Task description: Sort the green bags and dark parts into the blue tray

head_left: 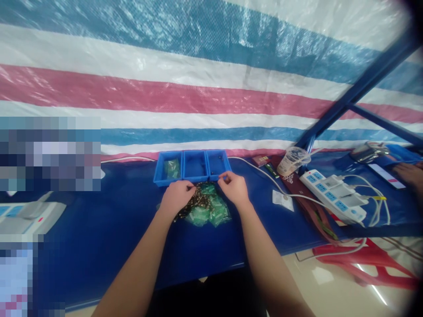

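Note:
My left hand rests at the left side of a pile of small bronze-coloured metal pieces, perhaps screws, its fingers drawn together. What it pinches, if anything, is too small to make out. Over the right side of the pile, close to the front of the blue bins, my right hand has thumb and forefinger curled together; any piece between them cannot be made out. Green-tinted clear plastic bags lie under and beside the pieces. Behind stand three joined blue bins: the left one holds a green bag, the right one a few tiny dark pieces.
To the right are a clear plastic cup, a small white packet, a brown strap or bag and a white power strip with cables. Another person's hand is at the far right, near a phone. A second power strip lies left.

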Demonstrator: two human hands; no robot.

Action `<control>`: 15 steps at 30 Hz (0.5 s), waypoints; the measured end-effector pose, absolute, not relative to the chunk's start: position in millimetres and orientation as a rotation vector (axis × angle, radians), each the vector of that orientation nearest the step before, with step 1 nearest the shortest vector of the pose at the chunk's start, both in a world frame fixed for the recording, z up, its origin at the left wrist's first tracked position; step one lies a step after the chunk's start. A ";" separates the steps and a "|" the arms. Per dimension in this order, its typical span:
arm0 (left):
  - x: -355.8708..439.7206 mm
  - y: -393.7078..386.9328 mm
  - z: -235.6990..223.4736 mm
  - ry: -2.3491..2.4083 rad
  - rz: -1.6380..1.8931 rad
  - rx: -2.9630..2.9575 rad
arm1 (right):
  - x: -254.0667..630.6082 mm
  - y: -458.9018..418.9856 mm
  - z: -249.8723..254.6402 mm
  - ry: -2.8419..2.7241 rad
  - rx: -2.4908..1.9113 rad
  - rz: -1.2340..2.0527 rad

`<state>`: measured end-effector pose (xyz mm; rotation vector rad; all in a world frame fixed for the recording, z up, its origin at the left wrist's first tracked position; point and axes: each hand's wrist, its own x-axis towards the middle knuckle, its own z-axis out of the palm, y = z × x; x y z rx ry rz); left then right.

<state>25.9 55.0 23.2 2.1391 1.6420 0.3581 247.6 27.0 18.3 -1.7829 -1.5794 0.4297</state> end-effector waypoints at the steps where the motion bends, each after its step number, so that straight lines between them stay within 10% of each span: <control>1: 26.9 54.9 22.6 1.665 0.362 2.140 | 250.1 26.5 19.1 -1.604 -1.818 0.426; 15: 39.3 49.2 19.7 1.816 0.316 2.081 | 249.4 26.2 18.5 -1.899 -2.040 0.591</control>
